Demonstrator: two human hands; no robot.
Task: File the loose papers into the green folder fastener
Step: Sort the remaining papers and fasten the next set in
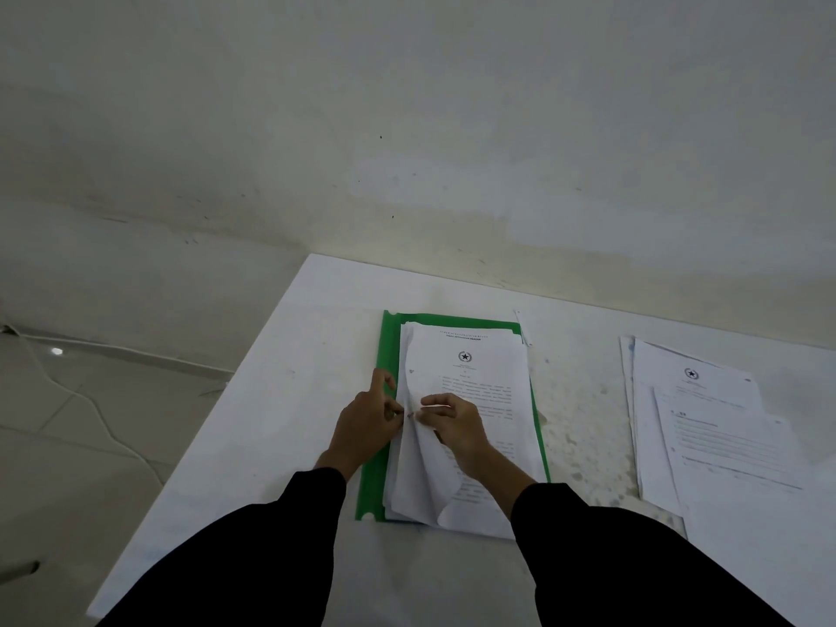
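A green folder [389, 350] lies open on the white table [280, 382], with a stack of printed papers [475, 377] on it. The top sheet is buckled up along its left edge. My left hand [368, 427] rests at the folder's left margin, its fingertips pinching at the sheet's left edge where the fastener sits. My right hand [452, 427] lies on the stack and pinches the same raised edge from the other side. The fastener itself is hidden under fingers and paper.
A second pile of loose printed papers [705, 427] lies spread on the table to the right. A thin white strip [522, 328] sits by the folder's far right corner. The table's left edge drops to a tiled floor with a white cable [90, 400].
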